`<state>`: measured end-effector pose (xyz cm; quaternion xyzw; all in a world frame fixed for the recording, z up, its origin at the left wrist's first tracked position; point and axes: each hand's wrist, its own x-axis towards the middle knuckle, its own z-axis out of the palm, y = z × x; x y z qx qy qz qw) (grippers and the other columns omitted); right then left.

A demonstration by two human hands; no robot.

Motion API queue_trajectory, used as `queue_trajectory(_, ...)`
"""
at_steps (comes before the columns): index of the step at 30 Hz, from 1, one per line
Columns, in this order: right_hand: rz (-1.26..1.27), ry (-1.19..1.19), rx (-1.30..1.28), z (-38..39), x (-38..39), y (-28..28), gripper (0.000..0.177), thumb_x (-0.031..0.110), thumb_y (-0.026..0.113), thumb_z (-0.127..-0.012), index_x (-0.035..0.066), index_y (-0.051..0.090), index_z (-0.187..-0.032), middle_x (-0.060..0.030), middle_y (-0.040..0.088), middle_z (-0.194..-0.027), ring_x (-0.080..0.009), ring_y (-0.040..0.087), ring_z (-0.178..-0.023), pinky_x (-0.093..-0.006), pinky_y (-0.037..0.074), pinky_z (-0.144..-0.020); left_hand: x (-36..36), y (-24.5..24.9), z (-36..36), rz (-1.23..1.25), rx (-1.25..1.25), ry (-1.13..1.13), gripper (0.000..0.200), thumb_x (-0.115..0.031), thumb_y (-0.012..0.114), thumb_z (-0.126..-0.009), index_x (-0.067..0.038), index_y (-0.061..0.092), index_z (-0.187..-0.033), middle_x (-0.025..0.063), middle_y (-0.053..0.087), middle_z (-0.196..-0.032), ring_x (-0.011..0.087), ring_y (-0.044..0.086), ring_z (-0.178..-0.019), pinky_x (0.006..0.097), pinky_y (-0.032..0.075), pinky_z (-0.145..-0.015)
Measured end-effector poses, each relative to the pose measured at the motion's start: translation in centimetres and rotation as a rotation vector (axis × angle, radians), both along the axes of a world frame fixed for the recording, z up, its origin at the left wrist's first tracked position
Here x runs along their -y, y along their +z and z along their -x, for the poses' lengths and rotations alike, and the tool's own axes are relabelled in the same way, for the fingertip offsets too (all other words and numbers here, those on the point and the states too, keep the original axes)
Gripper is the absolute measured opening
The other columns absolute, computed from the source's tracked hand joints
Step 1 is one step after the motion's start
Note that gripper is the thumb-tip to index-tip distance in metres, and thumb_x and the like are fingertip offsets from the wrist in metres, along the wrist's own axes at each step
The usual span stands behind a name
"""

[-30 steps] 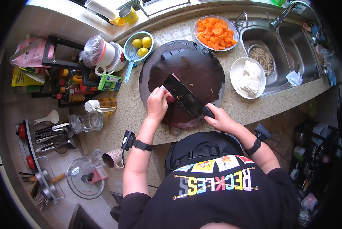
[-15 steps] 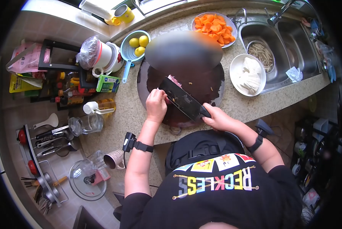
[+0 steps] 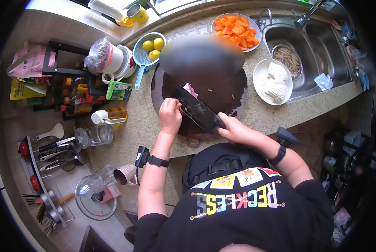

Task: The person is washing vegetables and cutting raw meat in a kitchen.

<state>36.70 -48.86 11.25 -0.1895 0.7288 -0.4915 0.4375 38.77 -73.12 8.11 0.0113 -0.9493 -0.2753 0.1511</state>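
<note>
In my right hand (image 3: 235, 128) is the black handle of a cleaver (image 3: 198, 109), its broad dark blade slanting up and left over the round dark chopping board (image 3: 225, 92). My left hand (image 3: 170, 115) is closed against the near side of the blade, fingertips pinched together. What those fingers hold is hidden by the fingers and the blade. A pale pink piece of raw meat (image 3: 190, 90) shows along the blade's far edge. Small scraps lie on the board's wet surface. A grey blur covers the far part of the board.
Behind the board are a plate of cut carrots (image 3: 236, 31) and a blue strainer (image 3: 140, 54) with yellow-green fruit. Right of it stands a white bowl (image 3: 259, 90) with white pieces, beside the sink (image 3: 330, 54). Bottles, a jar (image 3: 100, 135) and a mug (image 3: 124, 174) are at left.
The cleaver and both hands have shifted slightly to the left. More of the pink meat shows beyond the blade.
</note>
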Motion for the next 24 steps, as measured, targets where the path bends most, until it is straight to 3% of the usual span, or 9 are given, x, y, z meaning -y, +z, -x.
queue_trajectory(5, 0.071, -0.048, 0.026, 1.1, 4.0, -2.1, 0.018, 0.005, 0.047, -0.079, -0.001, 0.034, -0.089, -0.0141, 0.051, -0.059, -0.0212, 0.054, -0.043, -0.0345, 0.043, -0.04, 0.8, 0.3, -0.2, 0.022, -0.046, 0.016, 0.009, 0.002, 0.058, -0.072, -0.001, 0.049, -0.07, 0.0124, 0.049, -0.069, 0.0306, 0.051, -0.065, 0.0377, 0.041, -0.059)
queue_trajectory(8, 0.088, 0.011, -0.042, 0.3, 2.4, -1.6, 0.019, 0.006, 0.047, -0.078, -0.001, 0.034, -0.089, -0.0145, 0.051, -0.059, -0.0219, 0.054, -0.042, -0.0347, 0.043, -0.04, 1.0, 0.5, -0.4, 0.035, -0.032, 0.007, 0.009, 0.002, 0.058, -0.072, -0.001, 0.049, -0.071, 0.0126, 0.049, -0.069, 0.0307, 0.051, -0.065, 0.0379, 0.041, -0.059)
queue_trajectory(11, 0.003, 0.04, 0.142, -0.3, -0.1, 0.1, 0.019, 0.006, 0.047, -0.076, -0.001, 0.035, -0.09, -0.0163, 0.052, -0.06, -0.0239, 0.054, -0.041, -0.0354, 0.043, -0.039, 1.2, 0.2, -0.9, 0.012, -0.023, 0.017, 0.009, 0.001, 0.058, -0.072, -0.001, 0.049, -0.07, 0.0128, 0.049, -0.07, 0.0309, 0.051, -0.065, 0.038, 0.041, -0.059)
queue_trajectory(18, 0.09, -0.05, -0.005, 1.5, 6.3, -2.9, 0.02, 0.006, 0.047, -0.078, -0.002, 0.035, -0.091, -0.0167, 0.052, -0.064, -0.0225, 0.055, -0.044, -0.0355, 0.044, -0.04, 0.7, 0.6, -1.1, 0.078, -0.035, -0.035, 0.01, 0.0, 0.057, -0.074, 0.0, 0.049, -0.069, 0.0123, 0.049, -0.068, 0.0295, 0.052, -0.064, 0.0367, 0.042, -0.058)
queue_trajectory(20, 0.085, -0.108, -0.023, 2.2, 7.2, -2.7, 0.02, 0.007, 0.048, -0.079, -0.001, 0.034, -0.09, -0.0158, 0.053, -0.065, -0.0213, 0.055, -0.044, -0.0345, 0.045, -0.04, 0.8, 0.6, -1.5, -0.175, 0.015, 0.078, 0.009, -0.001, 0.057, -0.076, 0.0, 0.051, -0.071, 0.0103, 0.051, -0.068, 0.0232, 0.053, -0.061, 0.0327, 0.042, -0.056)
queue_trajectory(23, 0.054, -0.158, 0.041, 2.5, 5.8, -2.7, 0.02, 0.009, 0.049, -0.08, 0.001, 0.036, -0.093, -0.013, 0.052, -0.066, -0.0181, 0.054, -0.044, -0.0325, 0.044, -0.04, 2.0, -0.8, -2.1, -0.308, 0.073, 0.166, 0.005, 0.001, 0.057, -0.077, 0.0, 0.053, -0.074, 0.0099, 0.051, -0.069, 0.0208, 0.055, -0.061, 0.0321, 0.042, -0.055)
queue_trajectory(24, 0.065, -0.181, 0.074, 2.4, 5.1, -2.6, 0.02, 0.009, 0.049, -0.08, 0.002, 0.037, -0.095, -0.0115, 0.051, -0.064, -0.0166, 0.052, -0.043, -0.0314, 0.043, -0.04, 2.3, -1.1, -2.4, -0.391, 0.158, 0.194, 0.004, 0.003, 0.056, -0.076, 0.0, 0.055, -0.078, 0.008, 0.053, -0.073, 0.0153, 0.055, -0.063, 0.0278, 0.042, -0.056)
